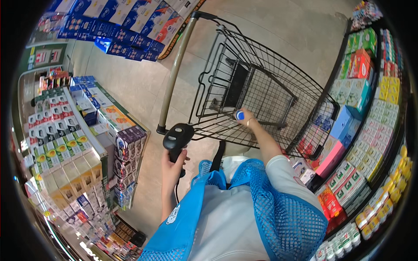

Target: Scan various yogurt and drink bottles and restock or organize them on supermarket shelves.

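Observation:
My left hand [173,162] grips the handle of a black handheld barcode scanner [178,137], whose cable hangs down beside my wrist. Over the near side of a black wire shopping cart [261,84], my right hand [249,118] holds a small bottle with a blue cap [240,115]. Most of the bottle's body is hidden by the cap and my fingers. The cart basket shows only bare wire mesh beneath that hand. The cart's push bar [174,71] stands to the left, just beyond the scanner.
On the right, a long shelf holds rows of cartons [351,93] and yellow bottles [396,179]. At left stands a display of stacked drink cartons [65,143], with purple boxes [130,153] at its side. Blue cartons [130,26] are piled at the upper left. Tiled floor [143,84] runs between.

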`<action>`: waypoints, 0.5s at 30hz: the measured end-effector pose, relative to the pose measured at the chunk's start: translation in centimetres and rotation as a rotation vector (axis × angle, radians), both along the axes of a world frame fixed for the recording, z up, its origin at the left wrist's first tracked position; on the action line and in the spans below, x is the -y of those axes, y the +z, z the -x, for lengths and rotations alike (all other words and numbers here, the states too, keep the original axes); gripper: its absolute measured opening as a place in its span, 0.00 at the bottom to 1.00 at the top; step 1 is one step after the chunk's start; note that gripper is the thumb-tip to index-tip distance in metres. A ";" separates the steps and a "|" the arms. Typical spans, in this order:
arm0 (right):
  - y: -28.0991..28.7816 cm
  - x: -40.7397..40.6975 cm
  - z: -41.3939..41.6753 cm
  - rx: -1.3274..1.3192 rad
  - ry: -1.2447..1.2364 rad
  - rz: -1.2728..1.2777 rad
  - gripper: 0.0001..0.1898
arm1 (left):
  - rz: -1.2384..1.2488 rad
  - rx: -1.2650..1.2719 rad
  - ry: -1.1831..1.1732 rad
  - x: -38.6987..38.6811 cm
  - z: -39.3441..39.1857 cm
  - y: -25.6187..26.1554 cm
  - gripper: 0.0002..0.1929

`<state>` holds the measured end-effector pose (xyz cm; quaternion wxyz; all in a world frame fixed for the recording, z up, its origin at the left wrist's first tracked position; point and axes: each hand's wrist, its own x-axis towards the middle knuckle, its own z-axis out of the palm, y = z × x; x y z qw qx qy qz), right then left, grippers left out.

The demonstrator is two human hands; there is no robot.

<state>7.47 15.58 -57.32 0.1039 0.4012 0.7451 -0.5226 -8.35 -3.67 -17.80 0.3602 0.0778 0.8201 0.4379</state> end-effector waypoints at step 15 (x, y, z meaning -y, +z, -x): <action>28.4 -3.6 -19.9 -0.897 -1.319 0.601 0.18 | -0.390 0.167 -0.541 -11.8 -3.6 -0.1 0.18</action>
